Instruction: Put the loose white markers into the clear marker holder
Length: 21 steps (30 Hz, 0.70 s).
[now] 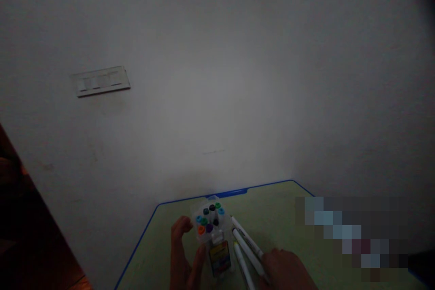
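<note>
My left hand grips a clear plastic marker case from its left side, with the thumb on the front. The case stands upright on the green table and holds several markers with coloured caps: orange, purple, green, blue and black. My right hand is at the bottom edge, closed around the lower ends of three white markers that fan up and to the left toward the case.
The table has a blue rim and stands against a plain white wall. A white switch plate is on the wall at upper left. A dark wooden surface is at far left. A blurred patch covers the table's right side.
</note>
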Each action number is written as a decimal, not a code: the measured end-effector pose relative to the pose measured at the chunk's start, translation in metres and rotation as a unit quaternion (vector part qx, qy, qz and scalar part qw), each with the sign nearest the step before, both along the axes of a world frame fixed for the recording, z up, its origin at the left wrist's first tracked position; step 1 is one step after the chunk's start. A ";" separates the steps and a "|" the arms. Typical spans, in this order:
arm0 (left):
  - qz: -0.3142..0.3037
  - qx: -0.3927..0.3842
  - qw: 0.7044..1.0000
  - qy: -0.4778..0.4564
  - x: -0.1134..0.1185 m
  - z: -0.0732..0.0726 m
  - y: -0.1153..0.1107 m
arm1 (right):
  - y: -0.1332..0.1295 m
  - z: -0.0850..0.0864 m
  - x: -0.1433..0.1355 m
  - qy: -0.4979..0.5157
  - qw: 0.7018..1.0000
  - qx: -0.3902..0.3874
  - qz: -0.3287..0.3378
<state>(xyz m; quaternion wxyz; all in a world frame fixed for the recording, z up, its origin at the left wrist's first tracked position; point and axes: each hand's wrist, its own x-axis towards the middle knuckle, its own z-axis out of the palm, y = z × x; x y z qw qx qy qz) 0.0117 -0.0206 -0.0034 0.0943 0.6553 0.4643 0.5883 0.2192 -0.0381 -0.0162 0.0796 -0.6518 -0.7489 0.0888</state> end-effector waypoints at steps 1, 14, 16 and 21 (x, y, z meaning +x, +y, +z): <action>-0.002 -0.009 1.000 -0.008 0.001 0.000 -0.001 | 0.000 0.001 0.002 0.005 1.000 0.013 -0.007; -0.026 -0.039 0.999 0.011 -0.007 -0.020 0.009 | -0.003 0.008 0.007 0.044 0.999 0.005 -0.009; -0.015 -0.014 0.999 0.040 -0.010 -0.026 0.013 | -0.004 0.007 0.006 0.039 0.999 0.003 0.001; -0.008 -0.029 0.997 0.068 -0.010 -0.025 0.014 | -0.005 0.005 0.007 0.042 0.999 -0.019 0.016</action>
